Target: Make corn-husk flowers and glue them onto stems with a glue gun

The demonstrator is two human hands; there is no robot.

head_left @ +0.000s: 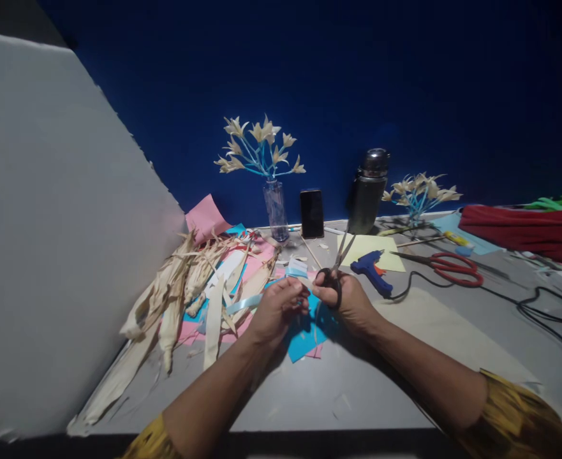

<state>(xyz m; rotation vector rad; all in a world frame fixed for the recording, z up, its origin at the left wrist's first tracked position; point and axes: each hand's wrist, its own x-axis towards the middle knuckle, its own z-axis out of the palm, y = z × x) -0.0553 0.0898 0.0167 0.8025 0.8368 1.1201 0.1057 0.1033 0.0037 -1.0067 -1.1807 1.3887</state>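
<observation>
Black-handled scissors (pixel 342 252) point up and away from my right hand (pixel 350 303), whose fingers are wrapped round the handles. The blades stand slightly apart. My left hand (pixel 281 306) is closed in a pinch on a small pale husk piece (pixel 308 285), which my right thumb and fingertips also meet. Beneath both hands lies bright blue paper (pixel 304 341) over some pink paper. Left of my left hand, a light blue strip (pixel 245 303) crosses dried corn husks (pixel 214 322).
A glass vase (pixel 275 213) holds husk flowers beside an upright phone (pixel 312 213) and a dark flask (pixel 369 191). To the right are a blue glue gun (pixel 371 271), red-handled scissors (pixel 457 269), black cord (pixel 543 306) and red cloth (pixel 520 231). A white wall (pixel 60 223) borders the left.
</observation>
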